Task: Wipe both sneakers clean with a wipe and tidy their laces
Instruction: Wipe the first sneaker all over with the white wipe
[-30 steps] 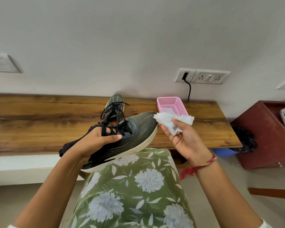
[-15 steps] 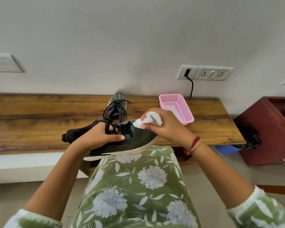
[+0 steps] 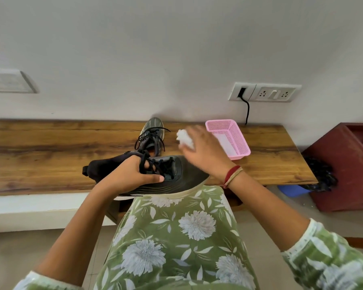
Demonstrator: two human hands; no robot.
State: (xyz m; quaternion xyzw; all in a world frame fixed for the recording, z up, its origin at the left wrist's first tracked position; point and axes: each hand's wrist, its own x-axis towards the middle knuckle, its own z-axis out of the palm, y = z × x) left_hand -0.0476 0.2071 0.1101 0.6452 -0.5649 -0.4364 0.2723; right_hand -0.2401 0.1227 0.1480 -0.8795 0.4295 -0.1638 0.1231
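Wooden bench (image 3: 50, 155) along white wall (image 3: 176, 49); socket plate (image 3: 264, 93) above it, black cable (image 3: 247, 109) plugged in. Pink basket (image 3: 239, 151) on bench, right end. Red cabinet (image 3: 344, 164) on floor, far right. Left hand (image 3: 130, 174) grips sneaker (image 3: 182, 176) at its laces (image 3: 144, 164), over lap. Right hand (image 3: 205, 151), blurred, clutches bunched wipe (image 3: 184, 139) above toe. Second sneaker (image 3: 153, 130) on bench, toe to wall.
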